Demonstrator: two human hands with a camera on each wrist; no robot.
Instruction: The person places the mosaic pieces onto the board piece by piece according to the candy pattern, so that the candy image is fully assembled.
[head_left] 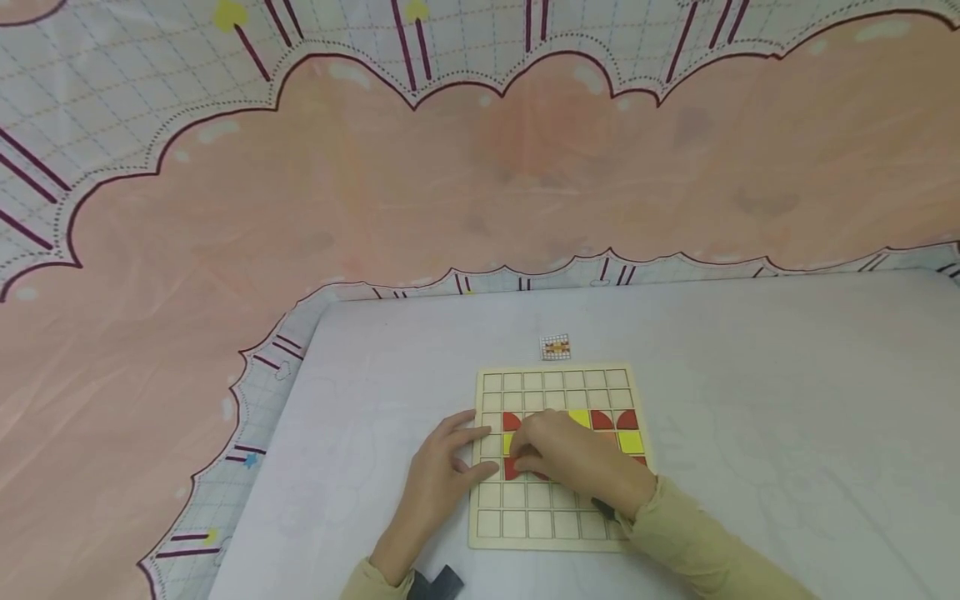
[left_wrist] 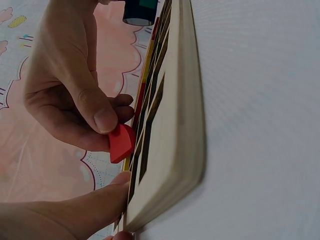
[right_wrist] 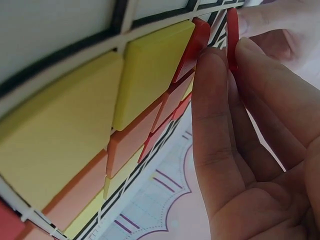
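Observation:
A pale wooden grid board (head_left: 551, 542) lies on the white table. My right hand (head_left: 570, 454) is over its middle rows and pinches a red tile with one curved side (left_wrist: 121, 143) between thumb and fingers, close over the board's left part. In the right wrist view the red tile (right_wrist: 232, 40) is seen edge-on. Spread fingers of my left hand (head_left: 441, 471) touch the board's left edge, with the thumb lying on it. Yellow tiles (right_wrist: 155, 67), orange tiles (right_wrist: 132, 135) and red tiles (head_left: 627, 419) sit in the grid, some hidden beneath my right hand.
A small printed card (head_left: 556, 347) with a grid pattern lies just beyond the board. The white tabletop (head_left: 360, 400) extends around it, and a pink patterned cloth (head_left: 412, 192) hangs behind. Dark wrist straps show at both sleeves.

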